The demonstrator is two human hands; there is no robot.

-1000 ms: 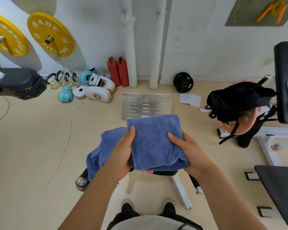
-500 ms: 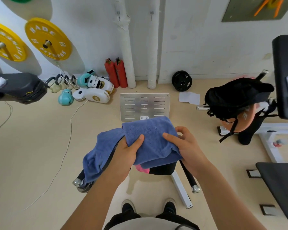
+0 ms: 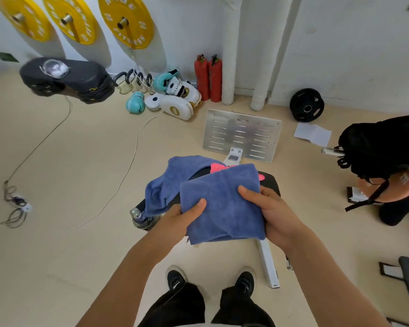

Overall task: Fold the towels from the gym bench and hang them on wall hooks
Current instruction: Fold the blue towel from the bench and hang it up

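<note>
Folded blue towel (image 3: 222,206): soft, light, limp. Left hand (image 3: 182,218) and right hand (image 3: 272,211) pinch opposite edges; hold folded edges.

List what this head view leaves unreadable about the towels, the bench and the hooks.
- Wall hooks: none identifiable in the head view; the upper wall is cut off by the top edge.
- Pink towel: mostly hidden under the folded blue towel.
- Bench: its top is largely covered by towels and both hands.
- Right hand and left hand: fingers beneath the towel are unseen.
</note>
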